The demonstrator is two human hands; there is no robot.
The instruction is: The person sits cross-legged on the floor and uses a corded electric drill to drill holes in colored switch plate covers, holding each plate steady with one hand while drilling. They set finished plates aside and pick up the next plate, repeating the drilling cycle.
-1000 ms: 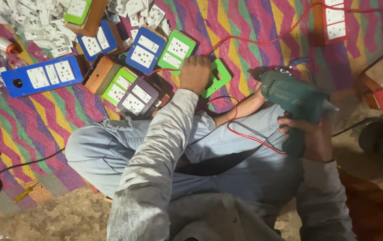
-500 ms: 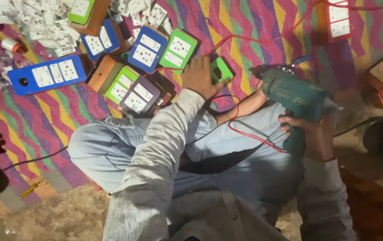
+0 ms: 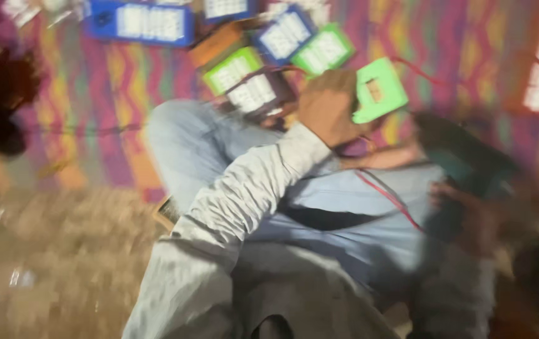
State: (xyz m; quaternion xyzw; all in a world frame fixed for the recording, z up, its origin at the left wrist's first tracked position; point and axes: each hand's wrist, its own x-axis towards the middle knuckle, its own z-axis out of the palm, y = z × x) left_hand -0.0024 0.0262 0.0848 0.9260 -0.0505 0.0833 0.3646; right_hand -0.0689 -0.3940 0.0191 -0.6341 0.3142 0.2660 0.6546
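Closest to me, my right hand (image 3: 470,213) is wrapped round the grip of the teal power drill (image 3: 464,163), low over my lap; blur hides how the fingers sit, but the fist looks fully closed on it. A red wire (image 3: 389,194) trails across my pale blue trousers (image 3: 345,213). Further out, my left hand (image 3: 329,107), in its grey sleeve (image 3: 238,188), is closed round one edge of a green switch-box faceplate (image 3: 379,88), lifted clear of the striped mat (image 3: 94,138) and tilted toward me. I judge this the pick-up step, a plate in one hand and the tool in the other. The next move calls for steadying the plate and bringing drill tip and plate squarely together. Beyond lie more switch boxes: green (image 3: 232,69), dark (image 3: 254,94), and a long blue board (image 3: 144,22).
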